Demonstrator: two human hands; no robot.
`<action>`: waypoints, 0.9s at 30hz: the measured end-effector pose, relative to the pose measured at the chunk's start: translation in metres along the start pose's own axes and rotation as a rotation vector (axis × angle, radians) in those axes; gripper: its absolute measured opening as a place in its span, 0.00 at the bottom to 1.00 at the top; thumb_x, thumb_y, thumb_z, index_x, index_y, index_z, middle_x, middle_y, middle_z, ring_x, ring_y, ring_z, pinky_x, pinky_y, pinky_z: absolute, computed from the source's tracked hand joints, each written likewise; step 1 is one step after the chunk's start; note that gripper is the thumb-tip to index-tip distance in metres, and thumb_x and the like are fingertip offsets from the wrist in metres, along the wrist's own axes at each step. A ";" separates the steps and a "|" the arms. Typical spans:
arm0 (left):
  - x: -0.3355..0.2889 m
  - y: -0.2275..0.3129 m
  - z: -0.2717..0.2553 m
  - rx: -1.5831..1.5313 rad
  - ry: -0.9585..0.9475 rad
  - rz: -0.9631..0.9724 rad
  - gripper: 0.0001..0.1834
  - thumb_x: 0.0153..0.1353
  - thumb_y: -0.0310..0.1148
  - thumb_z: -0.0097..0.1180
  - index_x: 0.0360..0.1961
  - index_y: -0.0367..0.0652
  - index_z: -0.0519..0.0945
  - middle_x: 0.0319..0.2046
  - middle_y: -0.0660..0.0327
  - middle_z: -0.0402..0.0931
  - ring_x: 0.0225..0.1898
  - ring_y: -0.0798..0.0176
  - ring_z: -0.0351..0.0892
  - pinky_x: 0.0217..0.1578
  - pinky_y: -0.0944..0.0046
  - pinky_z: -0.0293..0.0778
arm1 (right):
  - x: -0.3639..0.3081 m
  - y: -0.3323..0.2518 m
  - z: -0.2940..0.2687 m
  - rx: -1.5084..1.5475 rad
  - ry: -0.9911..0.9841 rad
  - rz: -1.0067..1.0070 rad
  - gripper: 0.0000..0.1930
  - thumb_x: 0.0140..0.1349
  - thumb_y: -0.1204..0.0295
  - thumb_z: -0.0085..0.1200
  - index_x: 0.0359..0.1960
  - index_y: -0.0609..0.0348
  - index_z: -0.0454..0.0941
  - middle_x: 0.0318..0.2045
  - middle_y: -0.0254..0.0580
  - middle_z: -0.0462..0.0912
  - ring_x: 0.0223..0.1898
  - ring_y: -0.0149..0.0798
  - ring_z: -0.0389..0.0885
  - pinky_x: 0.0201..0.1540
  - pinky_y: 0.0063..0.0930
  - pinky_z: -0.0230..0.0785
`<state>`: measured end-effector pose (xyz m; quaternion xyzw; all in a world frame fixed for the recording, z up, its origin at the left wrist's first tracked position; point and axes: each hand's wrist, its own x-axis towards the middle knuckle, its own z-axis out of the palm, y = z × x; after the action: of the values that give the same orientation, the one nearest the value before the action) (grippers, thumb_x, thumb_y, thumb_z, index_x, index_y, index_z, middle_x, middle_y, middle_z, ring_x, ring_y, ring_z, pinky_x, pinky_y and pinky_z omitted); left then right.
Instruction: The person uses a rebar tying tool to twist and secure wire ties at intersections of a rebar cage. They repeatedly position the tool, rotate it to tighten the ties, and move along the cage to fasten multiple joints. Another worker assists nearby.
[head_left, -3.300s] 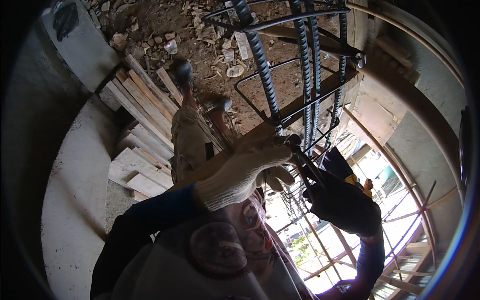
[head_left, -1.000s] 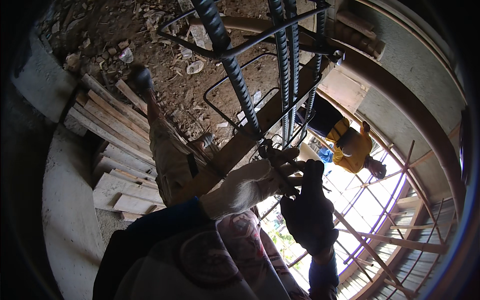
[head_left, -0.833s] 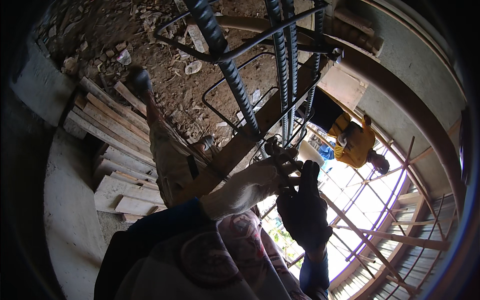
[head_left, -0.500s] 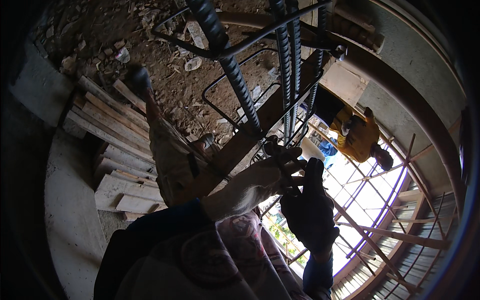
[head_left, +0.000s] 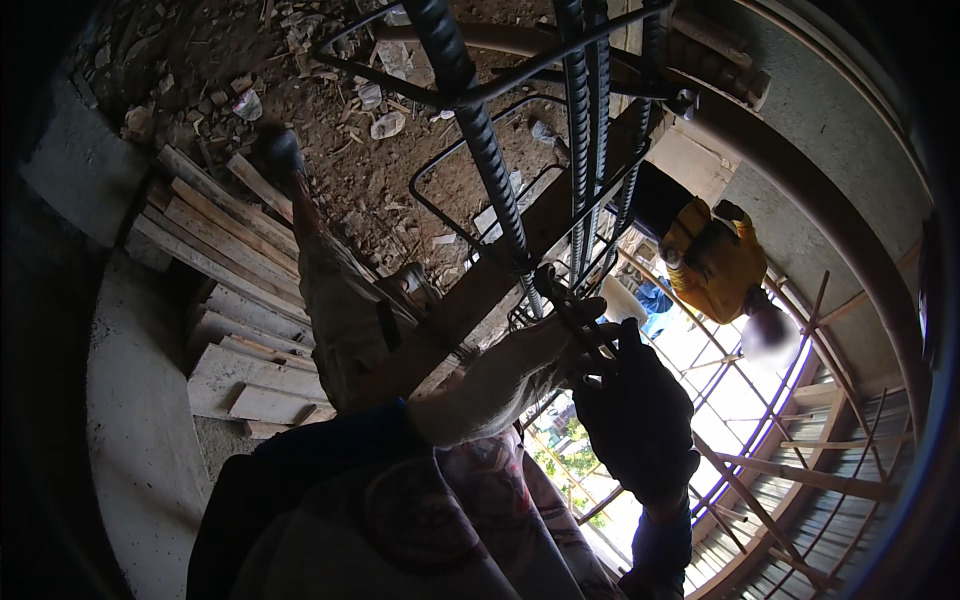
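Note:
Dark pincers reach up to the rebar cage, their jaws near the foot of a thick ribbed bar. My left hand, in a pale glove, is closed around the pincers, its thumb alongside them. Lower and to the right, my right hand in a dark glove is closed on the handles; deep shadow hides most of its fingers. A wooden beam passes behind the bars, close to the jaws. Whether the jaws grip any wire cannot be made out.
Bent stirrups stick out around several upright bars. Planks lie stacked at left beside a concrete ledge. A person in yellow is at right, near a bright opening crossed by poles. Rubble covers the ground.
My right hand has moved slightly right and down, with the pincers' handles. The cage appears shifted slightly right in view. The person in yellow has moved slightly.

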<state>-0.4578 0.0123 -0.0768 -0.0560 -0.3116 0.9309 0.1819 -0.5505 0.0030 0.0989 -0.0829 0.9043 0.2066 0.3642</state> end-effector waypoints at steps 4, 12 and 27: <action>-0.004 -0.023 -0.013 -0.042 0.122 0.004 0.27 0.84 0.45 0.43 0.75 0.42 0.67 0.71 0.50 0.71 0.69 0.52 0.76 0.64 0.51 0.75 | 0.000 0.001 -0.013 -0.268 -0.070 -0.098 0.18 0.63 0.68 0.68 0.54 0.50 0.81 0.35 0.38 0.88 0.34 0.43 0.86 0.43 0.40 0.76; -0.026 -0.063 -0.038 1.258 0.296 0.216 0.28 0.83 0.38 0.46 0.76 0.35 0.65 0.64 0.52 0.79 0.57 0.60 0.82 0.52 0.60 0.78 | 0.010 0.022 -0.016 -0.339 -0.051 -0.452 0.09 0.65 0.67 0.66 0.39 0.60 0.86 0.28 0.41 0.85 0.32 0.42 0.85 0.39 0.38 0.76; -0.009 -0.046 0.008 0.157 0.173 0.166 0.28 0.78 0.40 0.58 0.74 0.42 0.70 0.55 0.55 0.80 0.54 0.64 0.81 0.61 0.61 0.74 | 0.025 0.098 -0.028 0.834 -0.507 0.193 0.12 0.70 0.69 0.61 0.45 0.68 0.86 0.35 0.43 0.89 0.34 0.37 0.89 0.40 0.31 0.82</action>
<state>-0.4376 0.0383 -0.0431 -0.1473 -0.2152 0.9560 0.1344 -0.6156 0.0787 0.1301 0.2067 0.7966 -0.1263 0.5539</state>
